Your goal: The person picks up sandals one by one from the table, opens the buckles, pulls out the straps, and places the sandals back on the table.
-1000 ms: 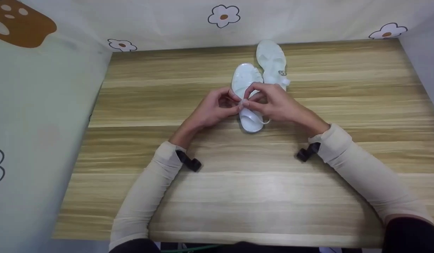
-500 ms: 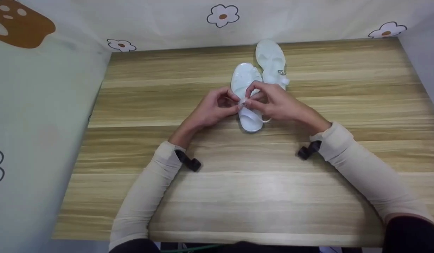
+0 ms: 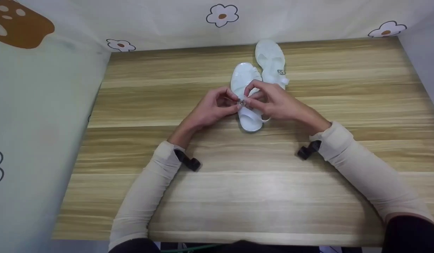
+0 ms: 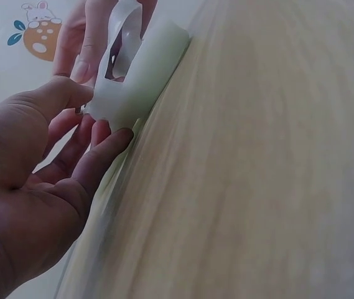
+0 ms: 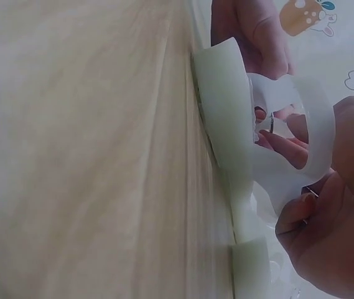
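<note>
Both hands meet over a white sandal (image 3: 251,123) lying on the wooden table, its heel toward the person. Thumb and fingers of my left hand (image 3: 217,105) pinch its strap beside a small silver buckle (image 3: 242,102). From the other side, my right hand (image 3: 278,103) pinches the strap close to the buckle. The heel strap (image 5: 321,134) stands up as a loop in the right wrist view. Fingers partly hide the buckle. A second white sandal (image 3: 270,58), with a silver buckle (image 3: 281,72), lies just behind to the right.
The wooden table (image 3: 238,196) runs back to a pale curtain (image 3: 167,24) printed with flowers. Another pale wall (image 3: 34,116) stands along the left side. Black wrist cameras sit on both sleeves, the left camera (image 3: 193,164) and right camera (image 3: 304,153).
The silver buckle between the fingertips shows more plainly now than a second ago. The right fingertips have shifted slightly; both arms and the sandals stay nearly still.
</note>
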